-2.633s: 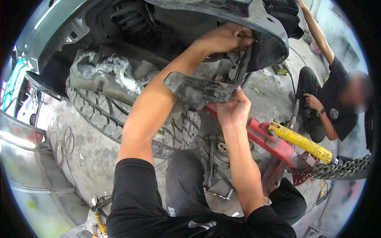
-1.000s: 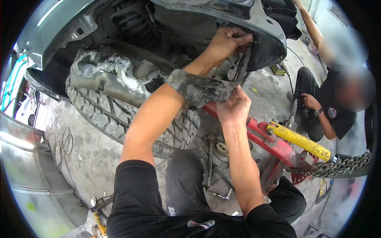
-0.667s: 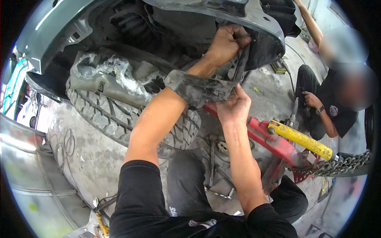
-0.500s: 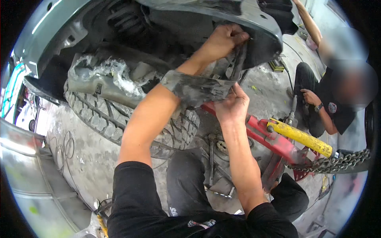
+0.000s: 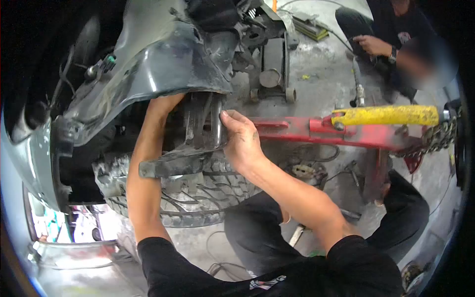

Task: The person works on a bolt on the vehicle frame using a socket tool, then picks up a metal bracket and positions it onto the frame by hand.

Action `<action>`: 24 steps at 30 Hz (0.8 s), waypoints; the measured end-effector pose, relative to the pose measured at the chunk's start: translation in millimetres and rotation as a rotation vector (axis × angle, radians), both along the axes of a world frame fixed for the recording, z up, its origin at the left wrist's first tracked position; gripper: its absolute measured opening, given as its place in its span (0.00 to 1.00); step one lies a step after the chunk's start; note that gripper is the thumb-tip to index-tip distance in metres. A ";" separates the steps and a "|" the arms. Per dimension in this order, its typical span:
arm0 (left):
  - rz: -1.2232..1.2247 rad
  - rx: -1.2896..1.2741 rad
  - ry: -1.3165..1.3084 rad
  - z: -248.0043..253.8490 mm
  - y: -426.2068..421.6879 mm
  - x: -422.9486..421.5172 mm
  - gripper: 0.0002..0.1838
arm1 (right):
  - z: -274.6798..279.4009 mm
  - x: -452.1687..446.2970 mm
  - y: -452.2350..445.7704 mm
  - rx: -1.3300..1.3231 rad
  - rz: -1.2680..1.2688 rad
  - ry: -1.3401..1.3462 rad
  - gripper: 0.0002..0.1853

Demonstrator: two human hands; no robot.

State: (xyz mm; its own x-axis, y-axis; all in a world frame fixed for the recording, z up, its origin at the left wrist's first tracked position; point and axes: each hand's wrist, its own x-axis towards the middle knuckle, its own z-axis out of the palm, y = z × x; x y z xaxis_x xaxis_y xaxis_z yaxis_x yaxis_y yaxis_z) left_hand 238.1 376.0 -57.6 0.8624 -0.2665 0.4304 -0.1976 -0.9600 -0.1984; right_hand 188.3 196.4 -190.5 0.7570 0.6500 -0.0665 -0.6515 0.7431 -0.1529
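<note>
Below the fender edge (image 5: 153, 89), our right hand (image 5: 241, 136) grips the bracket (image 5: 217, 123), one end seemingly not yet fixed; our mostly hidden left hand (image 5: 167, 102) we cannot tell.

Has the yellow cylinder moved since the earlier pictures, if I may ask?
No, not visibly: the view swung, but the yellow cylinder still lies along the red beam, one end beside the chain.

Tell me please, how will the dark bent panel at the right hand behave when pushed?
The dark panel is probably fairly stiff: its long end juts out without visible sag. Dusty smears may make it slightly slippery.
</note>
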 end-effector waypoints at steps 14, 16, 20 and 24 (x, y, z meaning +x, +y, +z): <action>0.269 0.114 0.426 33.4 -22.8 -9.9 0.22 | 0.2 0.6 4.6 0.021 -0.022 -0.073 0.12; 0.282 0.078 0.389 38.6 -37.8 -15.2 0.21 | -0.2 0.6 6.4 0.043 0.010 -0.054 0.13; 0.164 -0.043 0.241 24.4 -35.3 -11.1 0.18 | -1.6 1.7 10.1 0.058 0.036 -0.014 0.17; -0.010 -0.404 0.238 23.9 -22.5 -5.2 0.20 | -5.8 3.6 7.2 -0.009 0.047 -0.010 0.18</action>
